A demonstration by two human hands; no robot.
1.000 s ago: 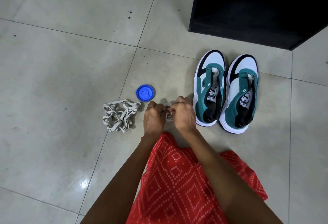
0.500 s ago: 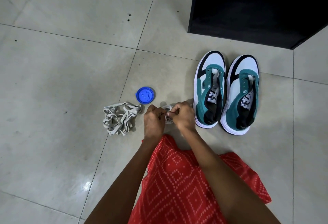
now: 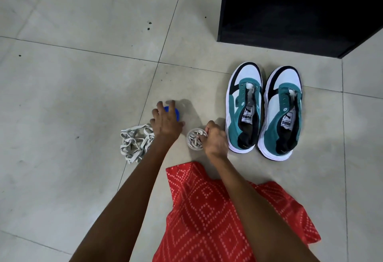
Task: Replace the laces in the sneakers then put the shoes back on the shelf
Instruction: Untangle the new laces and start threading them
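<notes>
Re-lacing has not yet begun: both sneakers (image 3: 244, 104) are seen side by side on the floor (image 3: 72, 95), eyelets bare, just in front of the black shelf (image 3: 290, 12). A loose heap of old laces (image 3: 134, 145) lies to the left. Between heap and shoes, a small clear tub (image 3: 191, 147) of coiled new laces (image 3: 193, 139) is held by the right hand (image 3: 216, 140), fingers curled at its rim; whether rim or lace is pinched cannot be told. The left hand (image 3: 165, 121) is spread over a blue lid (image 3: 177, 114), nothing gripped. Fetching new laces is judged the step in hand. Next, one lace must be drawn free and fed through a sneaker's lowest eyelets.
</notes>
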